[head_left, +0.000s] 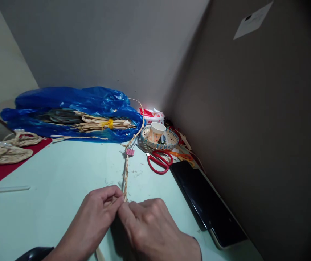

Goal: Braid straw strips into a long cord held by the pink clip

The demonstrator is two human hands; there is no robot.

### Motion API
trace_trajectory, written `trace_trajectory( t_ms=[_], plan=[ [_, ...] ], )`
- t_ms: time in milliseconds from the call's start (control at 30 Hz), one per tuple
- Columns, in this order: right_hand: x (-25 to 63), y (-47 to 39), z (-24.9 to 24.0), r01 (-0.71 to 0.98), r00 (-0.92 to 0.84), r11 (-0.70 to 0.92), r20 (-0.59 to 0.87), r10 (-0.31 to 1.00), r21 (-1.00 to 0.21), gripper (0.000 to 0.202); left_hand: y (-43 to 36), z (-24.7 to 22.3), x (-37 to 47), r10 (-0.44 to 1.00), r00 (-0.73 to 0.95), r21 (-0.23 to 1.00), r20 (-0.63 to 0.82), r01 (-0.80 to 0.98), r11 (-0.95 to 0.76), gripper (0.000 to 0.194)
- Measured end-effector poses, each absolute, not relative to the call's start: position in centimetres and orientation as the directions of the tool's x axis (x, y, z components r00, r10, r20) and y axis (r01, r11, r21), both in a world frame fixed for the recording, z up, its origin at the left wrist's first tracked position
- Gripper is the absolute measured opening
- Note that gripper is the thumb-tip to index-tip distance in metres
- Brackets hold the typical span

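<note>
A braided straw cord (126, 174) runs from a pink binder clip (130, 152) down the table toward me. My left hand (102, 212) pinches the near end of the braid between thumb and forefinger. Against it, my right hand (147, 221) is closed on the same end, its fingers curled under and partly hidden. Past the clip, the braid's far part curves up in front of a blue plastic bag. A pale loose strand (99, 254) shows below my left wrist.
The blue plastic bag (70, 96) holds a straw bundle (103, 123) tied in yellow. Red-handled scissors (160, 162), a woven basket (171, 139) with a paper cup (156, 132), and a black phone or tablet (199, 195) lie right. Woven straw sandals (8, 156) rest on red material at left.
</note>
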State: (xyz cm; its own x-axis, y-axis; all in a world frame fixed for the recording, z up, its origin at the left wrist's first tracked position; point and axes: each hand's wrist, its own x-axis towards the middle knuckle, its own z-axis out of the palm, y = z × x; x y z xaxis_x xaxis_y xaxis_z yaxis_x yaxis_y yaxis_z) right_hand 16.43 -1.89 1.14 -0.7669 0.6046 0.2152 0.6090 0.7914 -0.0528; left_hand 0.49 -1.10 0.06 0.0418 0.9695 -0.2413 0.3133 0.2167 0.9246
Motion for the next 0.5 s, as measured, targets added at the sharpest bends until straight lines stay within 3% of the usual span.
trace_trajectory(
  t_ms=[133,267,333,400,500],
  plan=[
    [15.9,-1.9,-0.2,0.518,-0.798,0.842,0.438,0.414,0.149,0.020,-1.1,-0.2,0.2,0.965,0.132,0.956,-0.229,0.218,0.197,0.029],
    [15.7,-1.9,-0.3,0.527,-0.754,0.834,0.541,0.372,0.160,0.022,-1.0,-0.2,0.1,0.958,0.161,0.965,-0.236,0.157,0.211,0.031],
    [15.9,-1.7,-0.1,0.519,-0.736,0.849,0.558,0.383,0.102,0.020,-0.9,-0.2,0.1,0.960,0.146,0.964,-0.241,0.152,0.219,0.029],
    [16.4,-1.4,0.5,0.570,-0.689,0.821,0.529,0.495,-0.026,0.013,-0.8,-0.1,0.2,0.958,0.139,0.962,-0.251,0.142,0.231,0.026],
    [17.3,-0.9,1.4,0.677,-0.536,0.622,0.316,0.783,-0.392,0.004,-0.8,0.1,0.3,0.959,0.136,0.961,-0.251,0.155,0.229,0.025]
  ],
)
